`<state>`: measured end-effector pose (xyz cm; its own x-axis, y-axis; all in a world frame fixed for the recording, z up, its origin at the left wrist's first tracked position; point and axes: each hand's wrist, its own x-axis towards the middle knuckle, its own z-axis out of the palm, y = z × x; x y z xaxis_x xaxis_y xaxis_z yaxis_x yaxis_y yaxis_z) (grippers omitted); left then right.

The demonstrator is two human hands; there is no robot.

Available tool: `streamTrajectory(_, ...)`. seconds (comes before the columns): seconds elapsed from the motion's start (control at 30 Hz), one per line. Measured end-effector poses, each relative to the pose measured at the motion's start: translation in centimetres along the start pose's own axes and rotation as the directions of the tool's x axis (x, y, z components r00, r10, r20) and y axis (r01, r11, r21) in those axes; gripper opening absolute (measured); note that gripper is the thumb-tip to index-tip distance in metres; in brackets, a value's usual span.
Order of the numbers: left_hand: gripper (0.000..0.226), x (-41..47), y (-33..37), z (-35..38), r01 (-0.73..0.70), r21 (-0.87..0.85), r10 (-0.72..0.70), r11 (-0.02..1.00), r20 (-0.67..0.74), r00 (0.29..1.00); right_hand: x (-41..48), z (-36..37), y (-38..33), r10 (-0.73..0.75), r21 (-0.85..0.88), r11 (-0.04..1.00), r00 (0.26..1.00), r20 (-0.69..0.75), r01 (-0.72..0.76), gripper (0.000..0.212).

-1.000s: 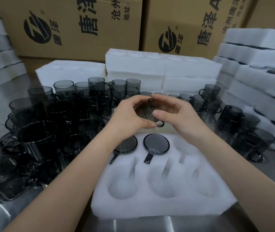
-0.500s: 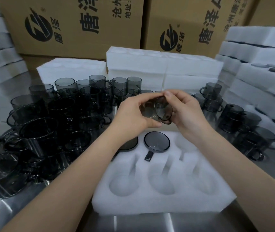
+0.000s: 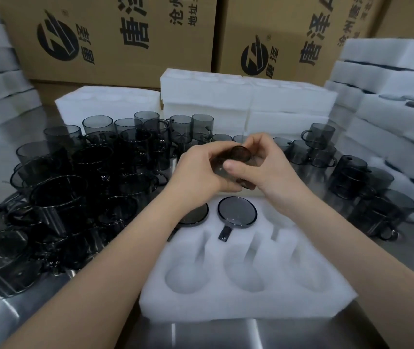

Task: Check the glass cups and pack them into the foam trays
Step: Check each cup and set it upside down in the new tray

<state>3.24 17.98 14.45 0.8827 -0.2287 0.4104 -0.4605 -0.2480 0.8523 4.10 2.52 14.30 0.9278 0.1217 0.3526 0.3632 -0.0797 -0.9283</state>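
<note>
The left hand (image 3: pixel 198 170) and right hand (image 3: pixel 268 172) grasp one cup (image 3: pixel 241 153), now turned over: still checking, not yet in the tray (image 3: pixel 251 307).

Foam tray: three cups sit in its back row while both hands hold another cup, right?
No. The head view shows only two in the back row of the foam tray: the left cup and the middle cup; the right pocket is empty. The left hand and right hand do hold a third cup.
</note>
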Motion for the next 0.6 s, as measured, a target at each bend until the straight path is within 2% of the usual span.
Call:
streamTrajectory(0.07,0.065,-0.04,0.04,0.15,-0.013,0.038,0.013,0.999,0.015,1.0,0.1,0.19,-0.06,-0.02,-0.02,1.0,0.996,-0.092,0.019,0.028)
streamTrajectory(0.17,0.067,-0.06,0.09,0.16,-0.01,0.006,0.01,1.0,0.006,1.0,0.24,0.02,-0.13,0.028,0.063,0.998,0.987,-0.159,-0.018,0.024)
streamTrajectory(0.27,0.061,-0.01,0.11,-0.17,-0.003,-0.095,-0.005,0.995,-0.093,0.996,0.42,-0.25,-0.3,0.069,0.147,0.988,0.981,-0.183,-0.042,0.021)
streamTrajectory(0.37,0.057,-0.01,0.01,-0.42,-0.013,-0.17,-0.016,0.985,-0.17,0.985,0.42,-0.58,-0.39,0.151,0.161,0.977,0.986,-0.068,-0.139,0.018)
streamTrajectory(0.43,0.06,-0.02,-0.13,-0.48,-0.013,-0.173,-0.016,0.985,-0.161,0.987,0.2,-0.7,-0.38,0.174,0.079,0.981,0.984,0.035,-0.176,0.016)
streamTrajectory(0.5,0.063,-0.04,-0.22,-0.51,-0.018,-0.158,-0.004,0.987,-0.139,0.99,0.05,-0.61,-0.33,0.184,0.006,0.983,0.98,0.076,-0.185,0.016)
streamTrajectory(0.6,0.064,-0.06,-0.33,-0.54,-0.035,-0.166,0.012,0.986,-0.136,0.991,0.05,-0.51,-0.25,0.217,-0.031,0.976,0.967,0.131,-0.214,0.027)
